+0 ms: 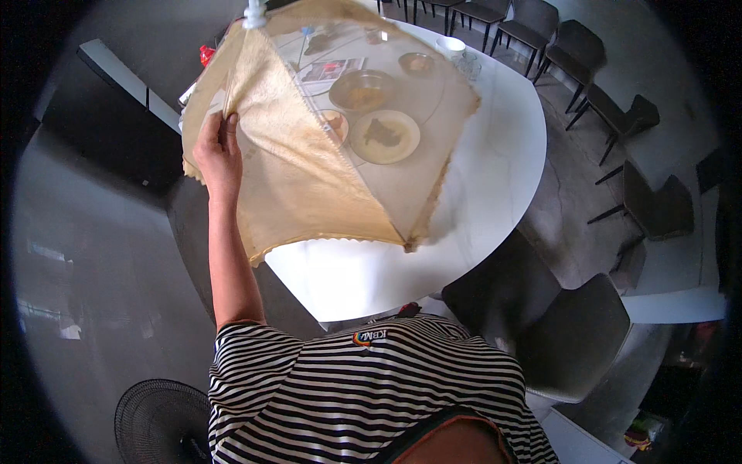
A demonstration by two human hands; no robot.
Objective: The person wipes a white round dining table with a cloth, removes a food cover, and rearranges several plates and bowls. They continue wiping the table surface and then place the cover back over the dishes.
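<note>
My left hand [220, 147] is raised over the white table [495, 178], its thumb and fingers pinching the fabric of a cream mesh food cover [309, 170]. The cover is tent-shaped with a scalloped edge, and a white knob [254, 14] tops it. Through the sheer mesh I see a plate [385, 138] with dark food, a larger bowl [360, 90], a smaller bowl [417, 63] and part of another dish [335, 125]. The cover's near corner [410, 246] hangs over the tabletop. My right hand is out of view.
At the table's far side stand a white bowl [450, 45] and a clear glass dish [468, 65]. Several dark chairs [581, 52] line the right wall. A grey chair [576, 332] is close on my right; a black fan [162, 421] stands at lower left.
</note>
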